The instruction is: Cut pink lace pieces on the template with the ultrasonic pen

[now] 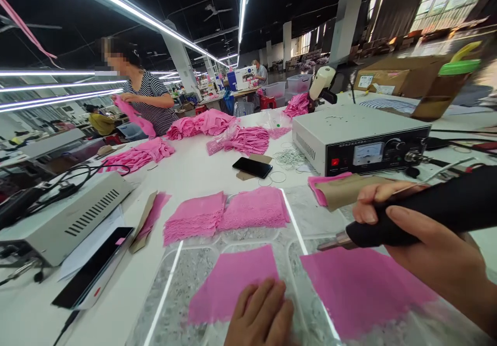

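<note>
My left hand rests on the lower edge of a cut pink fabric piece, fingers laid over it and slightly bent. In my right hand is a thick black handpiece with a narrow metal tip. The tip points left, just above the top edge of a larger pink fabric piece. Both pieces lie on a glossy grey patterned sheet. Behind them stand two neat stacks of pink fabric, a left stack and a right stack.
A control box with a dial stands at the back right, near a capped bottle. A black phone lies mid-table. At left are another grey box and a dark-screened device. A person in stripes handles pink fabric beyond.
</note>
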### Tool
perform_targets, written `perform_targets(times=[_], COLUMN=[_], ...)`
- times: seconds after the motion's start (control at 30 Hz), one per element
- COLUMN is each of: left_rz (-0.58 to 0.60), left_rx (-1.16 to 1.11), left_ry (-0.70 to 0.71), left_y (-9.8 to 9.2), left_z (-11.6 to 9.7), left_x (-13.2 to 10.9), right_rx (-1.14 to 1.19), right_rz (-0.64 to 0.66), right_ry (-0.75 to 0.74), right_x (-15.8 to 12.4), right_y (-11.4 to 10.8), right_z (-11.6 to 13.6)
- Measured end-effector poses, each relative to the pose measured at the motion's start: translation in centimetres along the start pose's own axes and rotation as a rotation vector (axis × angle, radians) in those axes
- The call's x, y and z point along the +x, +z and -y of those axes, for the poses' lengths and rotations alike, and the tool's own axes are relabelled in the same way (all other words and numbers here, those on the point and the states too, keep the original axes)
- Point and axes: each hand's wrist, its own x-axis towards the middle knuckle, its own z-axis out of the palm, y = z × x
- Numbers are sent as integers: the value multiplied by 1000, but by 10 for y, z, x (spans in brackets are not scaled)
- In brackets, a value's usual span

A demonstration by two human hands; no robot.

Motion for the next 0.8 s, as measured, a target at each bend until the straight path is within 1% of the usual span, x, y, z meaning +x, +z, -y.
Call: perform_targets(times=[0.07,0.13,0.2,0.3,0.43,0.57,0.7,0.77,0.8], left_rz=[-55,-74,-56,4,54,57,64,42,9], left_rx=[-10,-33,-53,-51,-28,-24,-46,-59,-67], left_ry=[-11,0,8,-19,-61,-67,-54,-70,-102], left_y=[8,14,19,22,27,27,26,29,32], left_z=[-6,-13,-18,-20,-20,-20,-19,-21,-24], left_x=[5,14,25,39,45,46,47,48,48], right_rx=[11,5,-13,-27,7,30,50,40,37], right_rz=[-2,-7,5,56,97,133,127,150,154], right_ry=[-28,-47,-51,-30,-16,-12,-25,-8,1], right_x=[7,9,8,5,2,1,0,-1,-1], right_y=[-12,-23,-32,-38,-40,-37,-33,-31,-30], right_z=[3,2,0,-5,-10,-14,-16,-16,-15])
